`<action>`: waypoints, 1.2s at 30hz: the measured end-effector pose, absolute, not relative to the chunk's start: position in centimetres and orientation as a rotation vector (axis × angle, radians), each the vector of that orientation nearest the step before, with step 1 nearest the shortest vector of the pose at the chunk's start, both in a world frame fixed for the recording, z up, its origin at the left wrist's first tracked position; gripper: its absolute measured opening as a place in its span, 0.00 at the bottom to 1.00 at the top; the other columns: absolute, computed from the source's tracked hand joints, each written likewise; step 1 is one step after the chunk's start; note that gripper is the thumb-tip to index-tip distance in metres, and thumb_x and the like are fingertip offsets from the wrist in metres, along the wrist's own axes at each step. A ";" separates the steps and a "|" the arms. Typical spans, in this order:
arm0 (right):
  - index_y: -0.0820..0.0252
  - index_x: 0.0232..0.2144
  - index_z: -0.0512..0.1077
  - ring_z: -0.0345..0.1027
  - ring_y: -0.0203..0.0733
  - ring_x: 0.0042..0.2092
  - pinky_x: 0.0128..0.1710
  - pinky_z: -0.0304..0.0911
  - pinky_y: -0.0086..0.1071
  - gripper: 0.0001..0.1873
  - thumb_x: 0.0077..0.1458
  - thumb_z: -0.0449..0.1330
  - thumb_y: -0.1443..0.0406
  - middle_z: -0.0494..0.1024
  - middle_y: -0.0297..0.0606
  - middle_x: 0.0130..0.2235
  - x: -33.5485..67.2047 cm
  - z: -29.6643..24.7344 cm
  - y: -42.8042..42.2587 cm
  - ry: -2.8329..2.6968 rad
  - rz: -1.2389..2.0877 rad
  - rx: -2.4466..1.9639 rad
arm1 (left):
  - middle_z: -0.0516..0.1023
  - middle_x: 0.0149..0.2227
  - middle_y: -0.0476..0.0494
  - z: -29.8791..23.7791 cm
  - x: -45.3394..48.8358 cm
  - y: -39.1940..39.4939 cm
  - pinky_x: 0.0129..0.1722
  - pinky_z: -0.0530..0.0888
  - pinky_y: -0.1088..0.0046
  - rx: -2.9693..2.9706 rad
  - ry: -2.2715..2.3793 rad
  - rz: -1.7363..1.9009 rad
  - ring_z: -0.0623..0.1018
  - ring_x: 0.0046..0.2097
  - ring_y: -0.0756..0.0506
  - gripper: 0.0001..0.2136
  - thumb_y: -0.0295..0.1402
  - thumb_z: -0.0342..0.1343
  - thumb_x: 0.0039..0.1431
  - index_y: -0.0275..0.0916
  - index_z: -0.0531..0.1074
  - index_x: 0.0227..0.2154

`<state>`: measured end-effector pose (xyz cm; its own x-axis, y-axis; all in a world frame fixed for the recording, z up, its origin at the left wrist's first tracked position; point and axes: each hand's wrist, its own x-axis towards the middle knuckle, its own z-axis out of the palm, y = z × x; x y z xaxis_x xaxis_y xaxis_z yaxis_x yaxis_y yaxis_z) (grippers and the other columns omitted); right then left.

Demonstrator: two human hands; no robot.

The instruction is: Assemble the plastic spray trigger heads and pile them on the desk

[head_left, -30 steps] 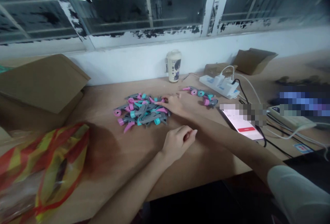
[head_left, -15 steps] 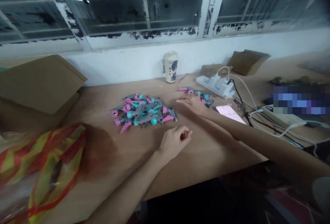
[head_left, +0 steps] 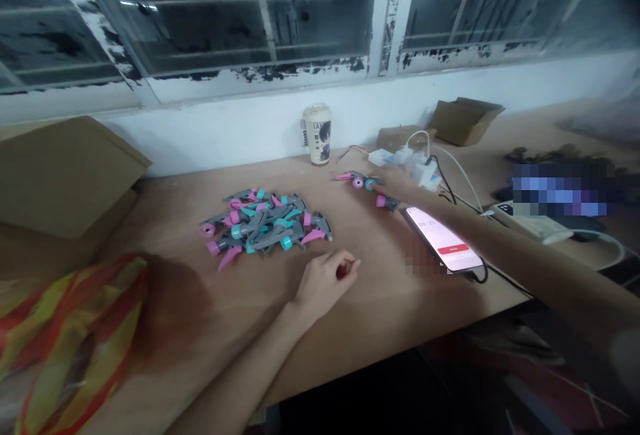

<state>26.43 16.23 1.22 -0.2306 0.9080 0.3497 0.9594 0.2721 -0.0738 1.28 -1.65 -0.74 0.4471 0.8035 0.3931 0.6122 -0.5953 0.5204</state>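
On the wooden table lies a heap of trigger spray heads, grey with pink or teal collars and triggers. My left hand rests just in front of that heap, fingers curled in and thumb meeting the index finger, with nothing visible in it. Farther right, my right hand reaches over a smaller group of spray heads. Motion blurs its fingers, which are beside a teal collar, so its grip is unclear. One pink-collared spray head lies just below that hand.
A lit phone lies under my right forearm. A lidded cup stands by the wall. Behind my right hand are a power strip and cables. Cardboard and a striped plastic bag occupy the left; an open box sits back right.
My right hand has moved right and away from me across the smaller group, uncovering some spray heads. More of the phone shows. My left hand keeps its curled pose, and the view has shifted slightly.
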 end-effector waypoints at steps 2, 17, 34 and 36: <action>0.53 0.49 0.70 0.60 0.56 0.53 0.51 0.49 0.50 0.19 0.54 0.55 0.61 0.70 0.45 0.53 25.3 0.7 17.1 -2.306 -0.249 -1.654 | 0.70 0.21 0.53 -0.8 1.3 -1.7 0.27 0.64 0.78 2.398 1.211 0.904 0.69 0.24 0.53 0.06 0.33 0.52 0.58 0.38 0.70 0.28; 0.55 0.47 0.70 0.55 0.54 0.54 0.55 0.39 0.51 0.17 0.56 0.53 0.61 0.70 0.43 0.52 21.0 1.3 17.9 -2.485 -0.385 -1.509 | 0.71 0.21 0.53 -0.9 1.3 -1.9 0.26 0.66 0.77 2.403 1.194 0.934 0.69 0.24 0.52 0.07 0.34 0.51 0.58 0.39 0.71 0.29; 0.52 0.43 0.71 0.62 0.48 0.51 0.55 0.44 0.46 0.15 0.50 0.59 0.61 0.75 0.38 0.46 18.2 1.3 11.6 -2.535 -0.150 -1.318 | 0.70 0.22 0.51 -0.2 0.6 -1.4 0.26 0.65 0.77 2.331 1.306 1.155 0.69 0.25 0.52 0.06 0.31 0.50 0.58 0.38 0.69 0.27; 0.51 0.44 0.70 0.64 0.49 0.50 0.55 0.43 0.47 0.14 0.53 0.58 0.62 0.76 0.38 0.44 19.2 1.3 8.4 -2.503 -0.078 -1.243 | 0.69 0.22 0.51 -0.1 0.5 -1.3 0.27 0.66 0.77 2.317 1.320 1.195 0.69 0.25 0.52 0.06 0.31 0.50 0.58 0.38 0.69 0.27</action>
<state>19.20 8.44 1.27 -0.5571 0.7633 0.3272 0.7821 0.6147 -0.1021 0.48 -1.28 -0.12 0.2662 0.7967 0.5425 0.6185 -0.5729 0.5378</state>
